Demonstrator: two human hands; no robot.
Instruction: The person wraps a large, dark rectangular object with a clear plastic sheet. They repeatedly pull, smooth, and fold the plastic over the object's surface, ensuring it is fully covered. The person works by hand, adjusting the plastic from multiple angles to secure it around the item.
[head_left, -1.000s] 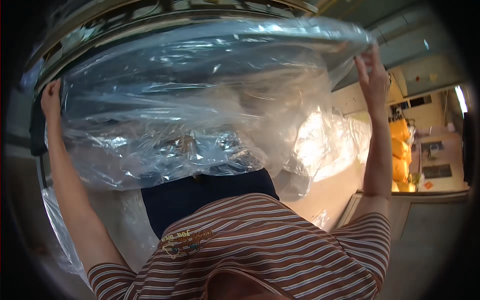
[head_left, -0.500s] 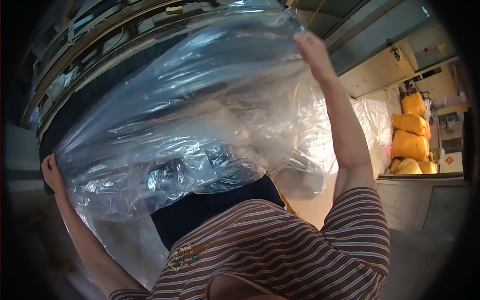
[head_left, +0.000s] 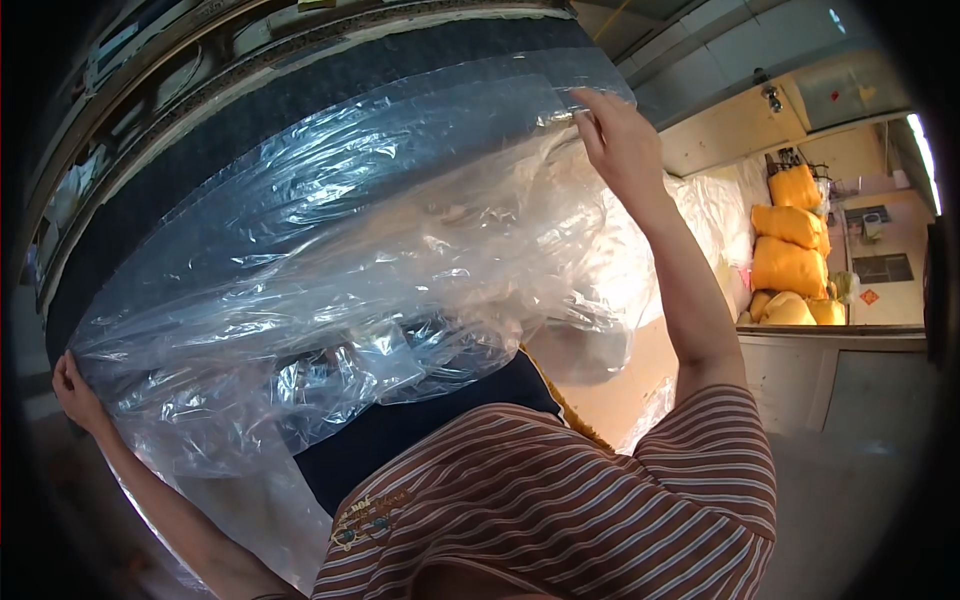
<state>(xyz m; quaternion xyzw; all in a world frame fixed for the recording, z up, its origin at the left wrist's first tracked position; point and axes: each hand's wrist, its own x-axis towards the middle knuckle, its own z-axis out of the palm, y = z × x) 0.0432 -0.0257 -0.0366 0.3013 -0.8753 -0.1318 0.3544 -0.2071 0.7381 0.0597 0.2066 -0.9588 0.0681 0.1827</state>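
Short of the long black desk's (head_left: 230, 135) far edge, this wide clear plastic sheet (head_left: 340, 240) seems light, limp, slippery, best held by corners; my left fingers (head_left: 68, 372) pinch its left end, my right fingers' (head_left: 600, 103) grip I cannot tell.

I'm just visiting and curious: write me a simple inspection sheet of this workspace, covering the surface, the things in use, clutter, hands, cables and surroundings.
Surface: dark, partly showing beyond the film.
Things in use: clear film, spread across the surface, crumpled near the person's waist.
Clutter: orange bundles stacked off to the right.
Hands: left hand pinches the film's left edge; right hand is at its far right part, grip unclear.
Cables: none I can make out for sure.
Surroundings: bright lamp at the right edge of the view; the outer rim is too dark to read.
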